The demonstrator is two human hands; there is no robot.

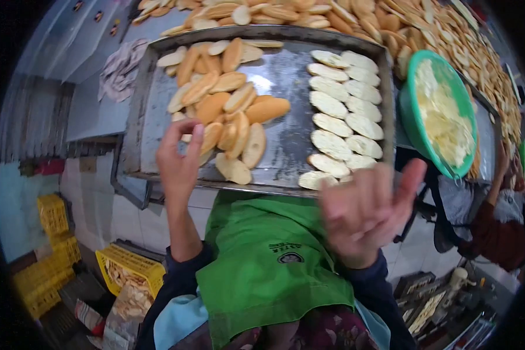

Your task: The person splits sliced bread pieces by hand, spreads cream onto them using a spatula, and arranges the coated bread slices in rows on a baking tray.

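My left hand is over the left side of a metal tray, at the edge of a loose pile of oval bread slices. Its thumb and index finger curve towards each other, and a bit of bread shows through the gap; no slice is plainly held. My right hand, smeared by motion, is in front of the tray's near right edge. Its palm shows and the thumb stands apart, with nothing visible in it. Behind it, two columns of pale spread-covered slices lie along the tray's right side.
A green basin of creamy yellow spread stands right of the tray. Many bread slices are heaped behind. A cloth lies at left. Yellow crates stand on the floor. Another person's arm is at far right.
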